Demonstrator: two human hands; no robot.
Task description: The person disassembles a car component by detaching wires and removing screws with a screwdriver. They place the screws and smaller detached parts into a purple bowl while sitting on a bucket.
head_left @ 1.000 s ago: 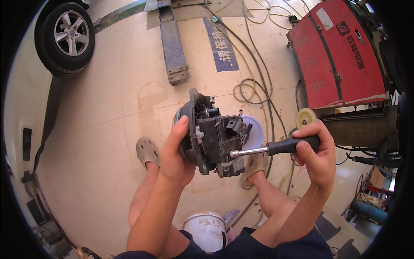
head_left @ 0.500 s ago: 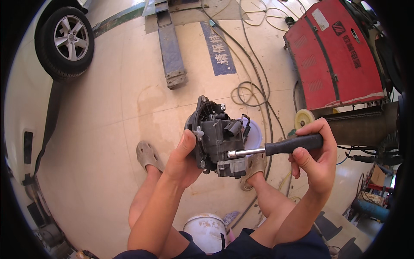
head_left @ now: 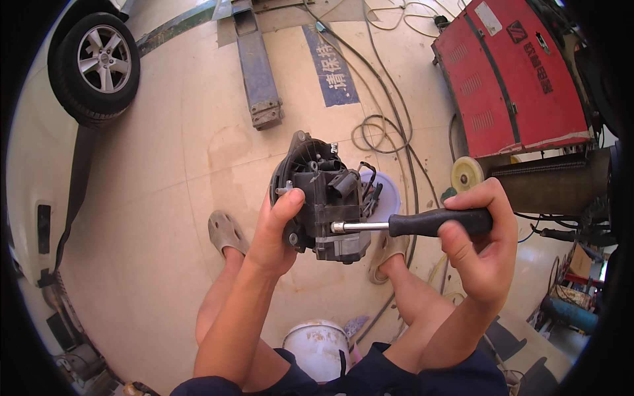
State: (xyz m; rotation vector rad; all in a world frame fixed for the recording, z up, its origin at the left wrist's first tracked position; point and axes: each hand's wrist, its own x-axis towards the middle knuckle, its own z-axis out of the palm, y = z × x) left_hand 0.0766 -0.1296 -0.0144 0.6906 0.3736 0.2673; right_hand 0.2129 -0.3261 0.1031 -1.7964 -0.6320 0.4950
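My left hand (head_left: pixel 277 228) is closed round the near-left side of a black plastic car part (head_left: pixel 323 198), thumb on top. The part has a round flange on its left, a boxy housing and connector sockets. It is held up above the floor, between my knees and the lift arm. In my right hand (head_left: pixel 485 254) is a nut driver (head_left: pixel 426 223) with a black handle and bright shaft, lying nearly level. Its socket end meets the lower right side of the housing; the fastener there is hidden.
Behind the part a pale purple bowl (head_left: pixel 391 198) stands on the floor. A white bucket (head_left: pixel 317 343) is between my legs. Hoses (head_left: pixel 403 142) run across the floor beside a red machine cabinet (head_left: pixel 522 86). A blue lift arm (head_left: pixel 257 72) lies ahead; a car wheel (head_left: pixel 102 63) is far left.
The part and the nut driver have shifted a little left and up in view, with the socket still against the housing. My right thumb has moved slightly on the handle.
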